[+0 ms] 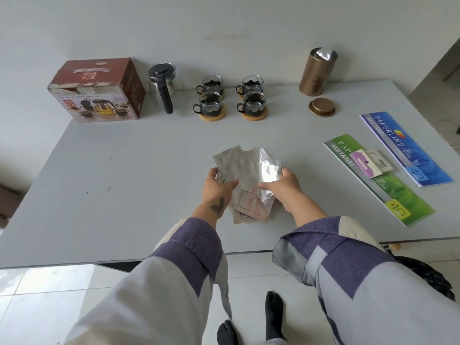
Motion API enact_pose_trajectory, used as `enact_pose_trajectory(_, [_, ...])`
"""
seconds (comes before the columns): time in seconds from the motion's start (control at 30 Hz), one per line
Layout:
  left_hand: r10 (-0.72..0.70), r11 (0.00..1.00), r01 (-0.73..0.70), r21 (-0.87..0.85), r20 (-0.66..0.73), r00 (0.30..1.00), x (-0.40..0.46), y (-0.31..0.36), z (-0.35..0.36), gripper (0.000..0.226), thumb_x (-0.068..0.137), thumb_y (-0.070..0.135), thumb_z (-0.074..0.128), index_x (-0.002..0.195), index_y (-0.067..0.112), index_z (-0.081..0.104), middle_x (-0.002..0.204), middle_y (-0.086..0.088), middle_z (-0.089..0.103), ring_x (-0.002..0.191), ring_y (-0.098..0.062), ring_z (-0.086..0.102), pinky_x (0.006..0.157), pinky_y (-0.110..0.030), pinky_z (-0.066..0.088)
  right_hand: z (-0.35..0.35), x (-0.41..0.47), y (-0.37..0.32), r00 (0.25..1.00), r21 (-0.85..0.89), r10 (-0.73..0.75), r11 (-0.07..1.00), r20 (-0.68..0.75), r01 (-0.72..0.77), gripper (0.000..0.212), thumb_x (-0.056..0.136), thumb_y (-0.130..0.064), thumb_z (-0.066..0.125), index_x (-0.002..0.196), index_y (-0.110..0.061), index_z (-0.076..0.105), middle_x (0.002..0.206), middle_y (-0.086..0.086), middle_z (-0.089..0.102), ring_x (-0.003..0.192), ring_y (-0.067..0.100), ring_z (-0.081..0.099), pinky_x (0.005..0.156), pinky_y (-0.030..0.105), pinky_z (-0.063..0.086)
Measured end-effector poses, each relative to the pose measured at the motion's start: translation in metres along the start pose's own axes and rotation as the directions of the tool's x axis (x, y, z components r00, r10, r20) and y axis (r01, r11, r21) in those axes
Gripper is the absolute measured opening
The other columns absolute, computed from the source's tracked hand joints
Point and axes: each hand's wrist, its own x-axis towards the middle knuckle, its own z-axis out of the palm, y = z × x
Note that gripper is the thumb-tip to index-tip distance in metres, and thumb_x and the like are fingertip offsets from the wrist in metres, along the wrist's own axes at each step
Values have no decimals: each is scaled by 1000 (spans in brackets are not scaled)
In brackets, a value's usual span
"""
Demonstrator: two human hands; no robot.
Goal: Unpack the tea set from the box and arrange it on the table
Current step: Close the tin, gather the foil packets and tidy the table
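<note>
Several silver foil packets [245,170] lie in a loose stack at the middle of the grey table [124,170]. My left hand [219,186] holds the stack's left side, thumb laid across the top. My right hand [283,188] grips the shiny packet on the right. At the back left stands the red tea set box [99,90]. Beside it is a glass teapot [163,85] with a black lid and handle. Several glass cups [230,97] in dark holders sit on round wooden coasters.
A gold tin [316,73] with foil poking out stands at the back right, its lid [321,107] lying in front of it. A green receipt book [378,180] and a blue one [405,148] lie on the right side. The table's front edge is near my arms.
</note>
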Motion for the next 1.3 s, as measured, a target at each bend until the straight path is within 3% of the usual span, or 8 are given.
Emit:
enact_pose_trajectory(0.1, [30,996,-23,-84,73,997,-6,10,5,38,90,15,63,124,18,47,110,-2,63,83,-14,63,66,-28,53,-18,-5,2,999,169,10,985,43,-17,85,75,-15,79,145,-11,32,147,2,40,131,23,41,100,30,38])
enact_pose_trajectory(0.2, [47,996,-36,-80,140,989,-11,19,16,37,90,15,63,123,18,48,109,-2,63,86,-17,64,74,-36,55,-42,-17,3,1000,234,6,972,30,-12,65,75,-16,79,132,-16,46,123,-6,52,104,13,53,85,24,44])
enact_pose_trajectory(0.33, [78,996,-63,-71,245,966,-21,30,49,35,88,18,65,120,19,51,110,-6,66,96,-26,65,90,-46,52,-81,-28,15,990,478,85,869,114,-130,55,76,-10,76,125,-15,52,122,10,64,106,29,63,90,43,52])
enact_pose_trajectory(0.5, [96,995,-83,-54,337,936,-47,44,116,47,91,21,61,134,19,43,120,-7,61,103,-28,62,89,-48,52,-144,-40,40,994,649,112,756,4,-87,57,83,1,66,132,-19,44,118,10,63,93,26,64,71,38,53])
enact_pose_trajectory(0.63, [127,989,-144,10,414,901,-74,47,184,44,90,19,62,131,19,45,116,-7,63,97,-26,65,86,-45,55,-209,-50,76,979,636,171,769,-110,-62,48,83,-2,67,127,-15,52,100,5,66,76,18,62,59,31,50])
enact_pose_trajectory(0.87, [204,944,-307,122,516,832,-135,31,330,55,83,23,71,132,14,48,120,2,61,98,-22,64,86,-38,54,-338,-67,167,917,621,261,783,-300,-19,40,76,-3,75,112,-15,63,104,6,69,91,24,65,62,30,53])
enact_pose_trajectory(1.03, [254,893,-409,187,542,802,-175,1,438,24,81,14,69,99,17,53,91,-2,66,73,-20,59,61,-30,50,-418,-70,243,852,538,307,842,-423,-37,21,71,-6,80,76,-18,63,89,-1,70,84,17,67,74,32,51])
enact_pose_trajectory(1.3, [241,886,-414,210,555,796,-189,-79,556,28,84,11,66,105,17,49,97,7,62,87,-13,60,71,-23,45,-464,-45,355,767,524,350,852,-538,-21,20,71,-7,80,79,-18,65,81,-7,64,69,6,59,57,8,47])
